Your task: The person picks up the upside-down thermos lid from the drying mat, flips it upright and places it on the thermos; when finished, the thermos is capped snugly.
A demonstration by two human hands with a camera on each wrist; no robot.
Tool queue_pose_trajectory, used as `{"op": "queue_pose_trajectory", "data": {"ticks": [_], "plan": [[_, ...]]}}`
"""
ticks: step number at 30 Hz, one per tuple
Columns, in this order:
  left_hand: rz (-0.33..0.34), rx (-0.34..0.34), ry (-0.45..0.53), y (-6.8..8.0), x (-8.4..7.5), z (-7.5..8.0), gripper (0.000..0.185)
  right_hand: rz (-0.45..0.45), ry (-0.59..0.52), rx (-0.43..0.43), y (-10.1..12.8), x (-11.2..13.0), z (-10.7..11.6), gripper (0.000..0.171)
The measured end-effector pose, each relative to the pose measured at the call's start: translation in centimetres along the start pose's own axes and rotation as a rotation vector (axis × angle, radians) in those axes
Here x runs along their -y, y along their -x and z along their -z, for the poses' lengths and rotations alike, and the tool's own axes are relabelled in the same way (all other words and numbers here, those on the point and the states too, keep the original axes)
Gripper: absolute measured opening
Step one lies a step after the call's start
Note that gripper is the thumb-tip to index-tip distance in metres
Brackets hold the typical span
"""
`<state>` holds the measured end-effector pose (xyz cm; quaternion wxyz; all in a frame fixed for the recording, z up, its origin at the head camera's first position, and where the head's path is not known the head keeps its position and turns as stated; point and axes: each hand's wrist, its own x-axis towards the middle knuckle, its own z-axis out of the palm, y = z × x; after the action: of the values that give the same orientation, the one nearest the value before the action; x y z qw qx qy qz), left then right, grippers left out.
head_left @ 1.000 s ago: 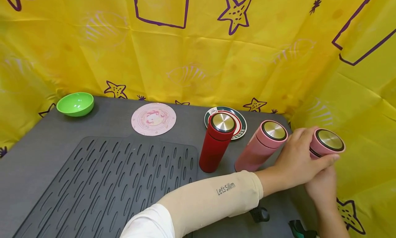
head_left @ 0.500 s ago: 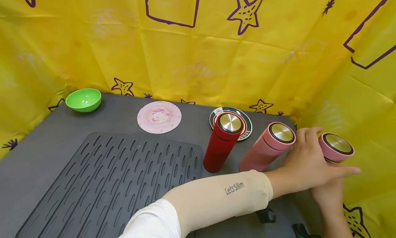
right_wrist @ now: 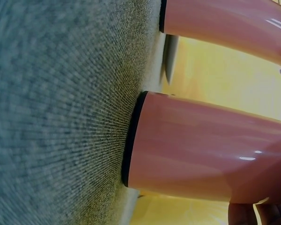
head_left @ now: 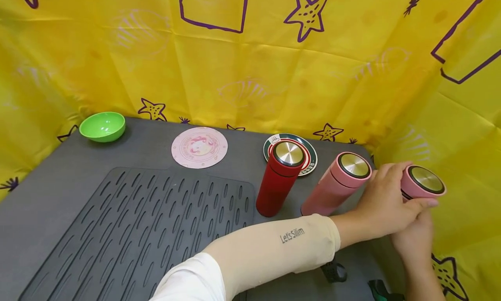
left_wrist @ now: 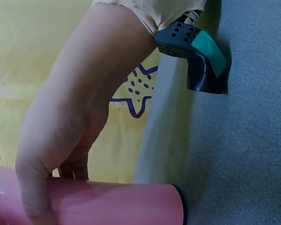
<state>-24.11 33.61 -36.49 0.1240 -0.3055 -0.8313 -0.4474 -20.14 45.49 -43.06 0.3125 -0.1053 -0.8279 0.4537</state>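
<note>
At the far right a pink thermos (head_left: 424, 181) with a brushed metal lid top stands with its base at the table. My left hand (head_left: 383, 203) reaches across and grips it near the lid, thumb along the near side. Lower down, my right hand (left_wrist: 56, 140) wraps the body, as the left wrist view shows; in the head view this hand is partly hidden behind the left. The held thermos (right_wrist: 206, 150) fills the middle of the right wrist view. A second pink thermos (head_left: 332, 188) and a red thermos (head_left: 275, 185) stand to its left.
A dark ribbed mat (head_left: 156, 231) covers the table's left front. Behind it lie a pink round mat (head_left: 199, 147) and a green bowl (head_left: 102, 128). A patterned plate (head_left: 311, 155) sits behind the red thermos. Yellow cloth (head_left: 242, 66) walls the back and sides.
Half a second ago my left thumb was stretched away from the thermos; now it lies back against it. The right hand stays on the body. The head view has shifted slightly.
</note>
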Motion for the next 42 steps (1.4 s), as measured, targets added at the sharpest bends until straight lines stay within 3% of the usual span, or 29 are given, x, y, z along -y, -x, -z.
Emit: {"op": "queue_pose_trajectory", "data": {"ticks": [4, 7, 10, 12, 15, 24, 27, 29, 32, 36, 40, 42], "plan": [[0.005, 0.02, 0.021, 0.0, 0.1, 0.2, 0.081, 0.003, 0.03, 0.012, -0.1, 0.0, 0.0, 0.027], [0.06, 0.017, 0.034, 0.0, -0.1, -0.1, 0.088, 0.05, 0.095, 0.015, -0.3, -0.2, 0.2, 0.021], [0.128, 0.003, 0.037, -0.1, -0.6, -0.4, 0.093, 0.085, 0.16, 0.012, -0.4, -0.3, 0.4, 0.029], [0.148, -0.006, 0.029, -0.1, -0.7, -0.6, 0.092, 0.054, 0.149, 0.015, -0.4, -0.3, 0.4, 0.034], [0.126, -0.006, 0.009, 0.0, -0.6, -0.6, 0.085, -0.005, 0.098, 0.008, -0.1, -0.2, 0.2, 0.035], [0.003, 0.049, 0.01, 0.0, 0.2, -0.3, 0.084, -0.022, 0.054, 0.004, 0.0, -0.3, 0.2, 0.019], [0.052, 0.044, 0.01, -0.1, -0.1, -0.5, 0.088, 0.048, 0.093, 0.011, -0.2, -0.3, 0.4, 0.012], [0.108, 0.036, 0.012, -0.2, -0.4, -0.6, 0.088, 0.074, 0.107, 0.014, -0.3, -0.3, 0.4, 0.016], [0.15, 0.011, 0.012, -0.2, -0.7, -0.9, 0.086, 0.024, 0.136, 0.02, -0.2, -0.3, 0.4, 0.024], [0.075, -0.01, -0.009, -0.1, -0.3, -0.9, 0.084, -0.023, 0.185, 0.038, 0.0, -0.2, 0.3, 0.032], [0.015, 0.017, 0.028, -0.1, 0.2, -0.6, 0.086, -0.05, 0.117, 0.037, -0.1, 0.2, 0.2, 0.02], [0.0, 0.027, 0.051, -0.1, 0.3, -0.4, 0.083, -0.066, 0.072, 0.029, -0.1, 0.3, 0.2, 0.025]]}}
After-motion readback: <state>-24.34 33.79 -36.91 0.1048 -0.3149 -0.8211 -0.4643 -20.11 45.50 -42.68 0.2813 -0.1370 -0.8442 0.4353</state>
